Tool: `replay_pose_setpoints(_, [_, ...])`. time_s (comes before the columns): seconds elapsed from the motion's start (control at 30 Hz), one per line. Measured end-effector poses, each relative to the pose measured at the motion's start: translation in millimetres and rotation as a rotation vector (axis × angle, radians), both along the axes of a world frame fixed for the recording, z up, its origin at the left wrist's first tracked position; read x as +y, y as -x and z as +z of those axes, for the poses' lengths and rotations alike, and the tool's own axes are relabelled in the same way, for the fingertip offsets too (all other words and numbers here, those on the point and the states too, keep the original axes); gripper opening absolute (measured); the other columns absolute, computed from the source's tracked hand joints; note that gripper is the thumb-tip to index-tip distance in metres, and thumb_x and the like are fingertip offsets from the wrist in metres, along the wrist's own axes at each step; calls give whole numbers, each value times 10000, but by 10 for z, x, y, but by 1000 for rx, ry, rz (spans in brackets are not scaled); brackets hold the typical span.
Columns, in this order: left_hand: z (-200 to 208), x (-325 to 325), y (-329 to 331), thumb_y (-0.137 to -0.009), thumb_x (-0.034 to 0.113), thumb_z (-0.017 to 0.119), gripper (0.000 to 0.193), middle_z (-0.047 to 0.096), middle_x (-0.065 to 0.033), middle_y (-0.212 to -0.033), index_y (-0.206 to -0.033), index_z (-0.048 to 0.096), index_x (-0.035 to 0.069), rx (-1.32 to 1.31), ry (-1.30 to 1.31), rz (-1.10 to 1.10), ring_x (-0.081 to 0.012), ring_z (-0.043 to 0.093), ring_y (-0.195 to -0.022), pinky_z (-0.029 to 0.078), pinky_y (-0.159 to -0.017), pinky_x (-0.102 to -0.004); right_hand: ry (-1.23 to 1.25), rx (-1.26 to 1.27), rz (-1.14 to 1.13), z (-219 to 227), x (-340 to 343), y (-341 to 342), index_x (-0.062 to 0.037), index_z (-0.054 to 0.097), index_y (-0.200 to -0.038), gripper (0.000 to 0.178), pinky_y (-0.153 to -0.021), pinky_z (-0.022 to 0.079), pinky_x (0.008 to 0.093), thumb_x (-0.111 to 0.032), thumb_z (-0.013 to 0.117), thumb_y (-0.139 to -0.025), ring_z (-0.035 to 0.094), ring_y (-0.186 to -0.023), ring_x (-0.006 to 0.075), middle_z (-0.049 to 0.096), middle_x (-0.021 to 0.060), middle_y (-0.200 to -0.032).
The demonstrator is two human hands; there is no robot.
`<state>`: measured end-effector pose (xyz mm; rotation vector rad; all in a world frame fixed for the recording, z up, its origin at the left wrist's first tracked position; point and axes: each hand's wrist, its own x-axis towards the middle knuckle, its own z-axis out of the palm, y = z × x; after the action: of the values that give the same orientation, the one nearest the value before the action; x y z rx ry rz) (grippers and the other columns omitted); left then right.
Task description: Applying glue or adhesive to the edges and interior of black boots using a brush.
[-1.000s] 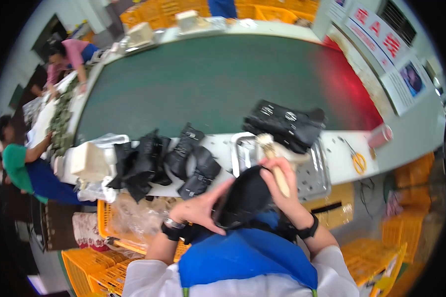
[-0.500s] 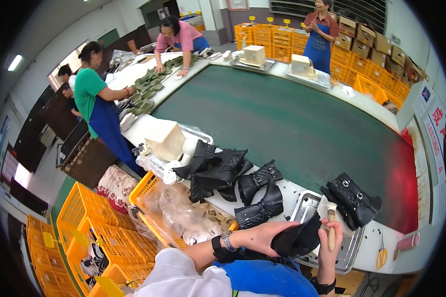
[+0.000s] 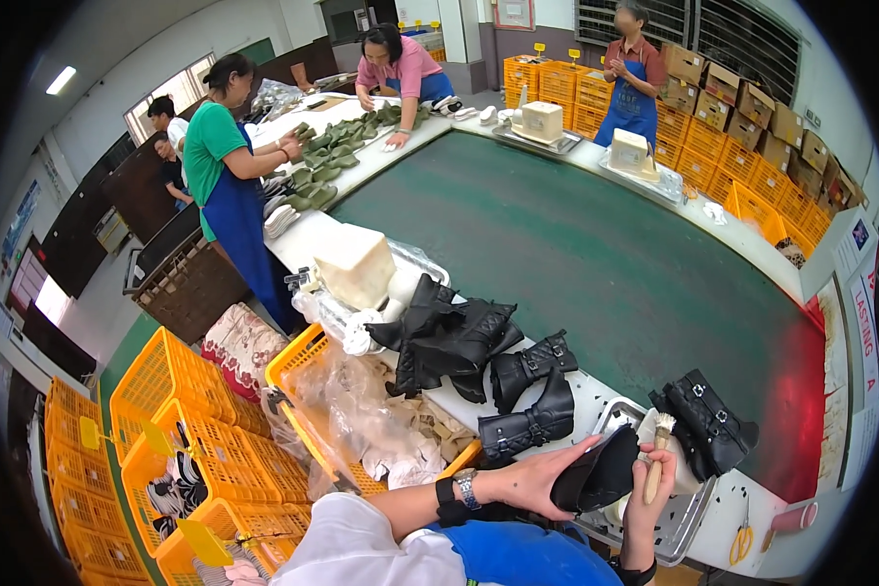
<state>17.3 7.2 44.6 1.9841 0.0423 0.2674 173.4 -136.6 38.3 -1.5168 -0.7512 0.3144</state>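
Black boot upper (image 3: pixel 596 476) in the left hand (image 3: pixel 537 485), wooden-handled brush (image 3: pixel 656 454) in the right hand (image 3: pixel 651 479).

Boot upper held up in front of the blue apron (image 3: pixel 518 552), its mouth facing up, overlapping the near-left part of the metal tray (image 3: pixel 695 523) in this view; whether it touches the tray, cannot tell. Left grip clenched round the upper's side, right grip grasping the pale brush handle, white bristles upward and apart from the upper. Buckled black boots (image 3: pixel 708 420) lie beside the tray's far side; another black heap (image 3: pixel 459 337) sits left along the white table (image 3: pixel 610 386). Orange-handled scissors (image 3: pixel 742 542) and a pink cylinder (image 3: pixel 798 520) right of the tray. Orange crate (image 3: pixel 308 428) with clear plastic below the heap. Across the left corner, a co-worker in a green shirt (image 3: pixel 217 146) handles olive-green pieces (image 3: pixel 327 156).
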Motion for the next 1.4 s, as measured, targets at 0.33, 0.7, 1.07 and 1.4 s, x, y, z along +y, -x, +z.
replay_pose_setpoints(0.33, [-44, 29, 12, -617, 195, 757, 880, 519, -194, -1149, -1329, 278, 1, -145, -74, 34, -329, 541, -1028, 436, -854, -378, 14, 39, 16, 59, 21, 8, -59, 448, -917, 159, -761, 372, 229, 16, 533, -806, 465, -851, 110, 521, 81, -1017])
replay_pose_setpoints(0.7, [-26, 62, -33, -583, 291, 777, 1059, 424, -217, -1209, -1384, 150, -1, -147, -206, 45, -335, 454, -1095, 365, -929, -392, 25, -84, -78, -14, 56, 42, -43, 449, -898, 106, -849, 362, 275, -2, 517, -828, 468, -918, 151, 508, 87, -973])
replay_pose_setpoints(1.07, [-138, 83, -156, -580, 265, 779, 1030, 497, -174, -1132, -1378, 186, -2, -236, -175, -9, -315, 510, -1004, 398, -856, -378, 77, -114, -90, -79, -47, -39, -49, 453, -925, 124, -850, 367, 273, -6, 521, -829, 466, -938, 145, 503, 82, -991])
replay_pose_setpoints(1.4, [-47, 123, -124, -575, 284, 781, 1039, 483, -186, -1098, -1374, 182, -3, -216, -168, 19, -325, 504, -978, 396, -842, -381, 73, -187, -115, -111, 63, 27, -32, 451, -917, 120, -874, 355, 285, -2, 524, -828, 466, -932, 159, 502, 91, -981])
